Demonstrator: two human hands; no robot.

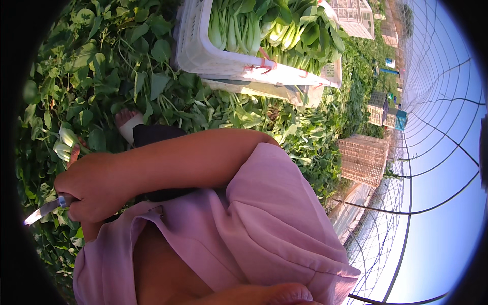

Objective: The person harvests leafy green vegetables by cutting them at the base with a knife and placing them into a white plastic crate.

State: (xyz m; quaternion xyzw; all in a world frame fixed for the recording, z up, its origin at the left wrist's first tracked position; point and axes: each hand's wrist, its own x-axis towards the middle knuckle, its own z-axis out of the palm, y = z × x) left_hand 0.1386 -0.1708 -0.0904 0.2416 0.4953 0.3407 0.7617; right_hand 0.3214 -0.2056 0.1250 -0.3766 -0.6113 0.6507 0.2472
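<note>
A curved knife (pixel 44 211) is gripped in my right hand (pixel 93 187), its blade pointing to the lower left. Behind that hand, my left hand (pixel 74 153) is mostly hidden; its visible fingers hold pale-stemmed bok choy (pixel 65 144) low among the leaves. My right forearm crosses the middle of the view, over my dark trouser leg. A white plastic crate (pixel 194 53) stands at the top, filled with bunches of bok choy (pixel 244 34). Red ties hang on its near rim.
Dense leafy plants (pixel 99 72) surround my foot (pixel 129 124). Slatted crates (pixel 362 158) stand at the right, with more crates (pixel 377 108) and a white one (pixel 352 17) farther up. Bare curved hoops and netting (pixel 410 194) rise at the right against the sky.
</note>
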